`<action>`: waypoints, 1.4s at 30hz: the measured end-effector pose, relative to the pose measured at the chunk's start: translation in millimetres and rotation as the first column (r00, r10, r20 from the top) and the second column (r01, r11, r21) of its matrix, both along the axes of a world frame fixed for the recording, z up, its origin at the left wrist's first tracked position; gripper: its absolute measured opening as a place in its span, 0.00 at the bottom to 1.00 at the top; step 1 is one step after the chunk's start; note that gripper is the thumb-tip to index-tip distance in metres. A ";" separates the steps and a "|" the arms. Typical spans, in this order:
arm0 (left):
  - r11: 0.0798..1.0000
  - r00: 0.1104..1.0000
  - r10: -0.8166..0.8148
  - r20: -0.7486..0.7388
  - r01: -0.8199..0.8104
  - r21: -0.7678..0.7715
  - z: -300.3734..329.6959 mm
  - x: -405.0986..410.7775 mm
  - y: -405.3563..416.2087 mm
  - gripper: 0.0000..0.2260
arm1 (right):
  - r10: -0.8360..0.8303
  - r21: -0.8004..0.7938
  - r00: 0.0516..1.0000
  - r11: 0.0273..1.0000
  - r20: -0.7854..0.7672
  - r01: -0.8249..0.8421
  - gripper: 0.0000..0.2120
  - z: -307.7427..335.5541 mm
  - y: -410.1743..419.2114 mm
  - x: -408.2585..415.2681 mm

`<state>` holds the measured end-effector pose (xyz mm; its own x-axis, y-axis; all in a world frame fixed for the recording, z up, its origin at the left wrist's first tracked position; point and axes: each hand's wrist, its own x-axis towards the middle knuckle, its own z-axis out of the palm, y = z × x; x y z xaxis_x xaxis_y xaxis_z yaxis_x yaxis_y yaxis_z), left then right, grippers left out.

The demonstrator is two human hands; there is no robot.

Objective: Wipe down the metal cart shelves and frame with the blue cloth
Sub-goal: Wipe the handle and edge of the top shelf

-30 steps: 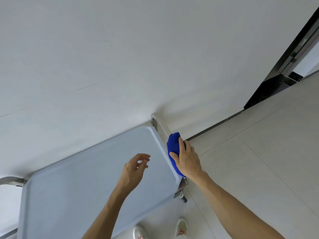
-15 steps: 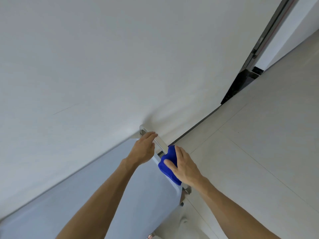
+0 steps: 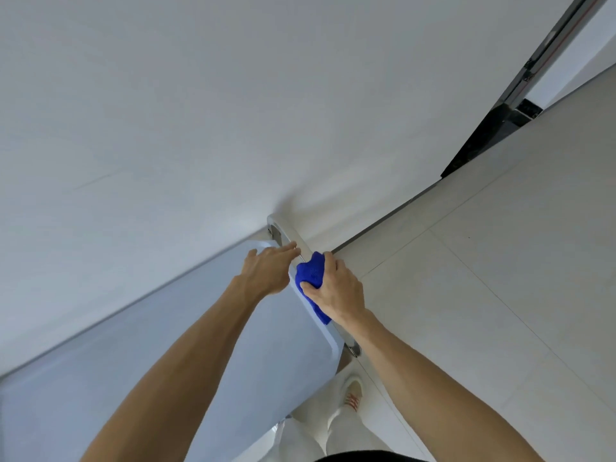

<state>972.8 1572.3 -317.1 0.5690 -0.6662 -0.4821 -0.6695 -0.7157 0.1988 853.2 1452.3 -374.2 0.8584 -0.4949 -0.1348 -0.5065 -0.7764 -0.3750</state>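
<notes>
- While your right hand (image 3: 338, 290) bunches the blue cloth (image 3: 311, 275) against the cart's end rail (image 3: 286, 238), the wad can slip off toward 3 o'clock, because the rail looks narrow and smooth and only part of the cloth sits on it.
- Your left hand (image 3: 266, 271) lies with fingers stretched out flat along the same rail at 11 o'clock of the cloth, gripping nothing; if you wipe toward it, the two hands may collide and that stretch goes unwiped.
- Pushing hard on the rail could roll the cart toward the wall (image 3: 233, 111), since it probably stands on castors; whether they are locked I cannot tell.
- The cloth is vivid blue, crumpled into a thick lump, its tail hanging toward 5 o'clock under your palm.
- It sits at the right edge of the pale top shelf (image 3: 200, 345), just beside your left fingertips.
- The shelf looks matte with a raised lip; the rail is bright, polished metal.
- Lower shelves are hidden, so how much remains is unclear.
</notes>
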 end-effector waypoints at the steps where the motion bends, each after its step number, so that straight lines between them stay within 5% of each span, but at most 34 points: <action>1: 1.000 1.000 -0.013 0.022 0.013 0.010 -1.3 -0.7 0.7 0.35 | -0.002 0.017 0.998 1.000 0.061 0.001 0.34 -4.6 -0.1 -13.6; 5: 1.000 0.997 -0.027 0.072 0.026 0.017 -5.5 -4.8 0.9 0.35 | -0.043 0.277 0.972 0.961 0.233 -0.024 0.37 -27.3 -8.8 -92.0; 10: 1.000 0.997 0.020 0.072 -0.019 -0.013 -6.0 -12.4 -3.6 0.36 | -0.141 0.646 0.980 0.763 0.143 0.016 0.32 -51.1 -16.2 -159.9; 14: 0.999 0.997 0.035 0.063 -0.035 0.000 -4.0 -12.1 -6.6 0.37 | -0.100 0.480 0.975 0.877 0.197 -0.008 0.16 -41.1 -13.3 -125.8; 21: 0.999 0.998 0.027 0.057 -0.030 0.043 1.5 -5.0 -14.0 0.35 | -0.147 0.489 0.981 0.870 0.124 0.068 0.35 -0.5 -20.0 -33.2; 24: 0.997 0.998 0.033 0.054 -0.037 0.074 3.1 -4.1 -14.5 0.36 | -0.155 0.458 0.985 0.883 0.075 0.104 0.33 7.0 -18.0 -3.8; 29: 0.997 0.997 0.051 0.050 -0.054 0.062 2.8 -7.9 -14.1 0.36 | -0.172 0.189 0.975 0.972 0.142 0.144 0.24 -8.4 -10.0 -49.8; 32: 0.997 0.997 0.075 0.023 -0.076 0.031 1.7 -7.7 -11.8 0.38 | -0.189 0.305 0.965 0.944 0.181 0.128 0.20 -33.7 -8.4 -102.6; 36: 0.995 0.995 0.102 -0.019 -0.103 -0.009 0.0 -6.8 -9.3 0.39 | -0.156 0.482 0.986 0.870 0.065 0.106 0.26 -63.7 -15.0 -146.3; 42: 0.989 0.989 0.138 -0.052 -0.140 -0.051 -12.7 -5.5 -3.4 0.40 | -0.144 0.518 0.986 0.852 0.089 0.077 0.28 -45.4 -26.6 -127.5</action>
<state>967.4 1568.9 -329.8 0.6348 -0.6081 -0.4767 -0.5528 -0.7885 0.2697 725.7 1425.6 -419.6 0.8281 -0.4767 -0.2950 -0.5031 -0.3996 -0.7663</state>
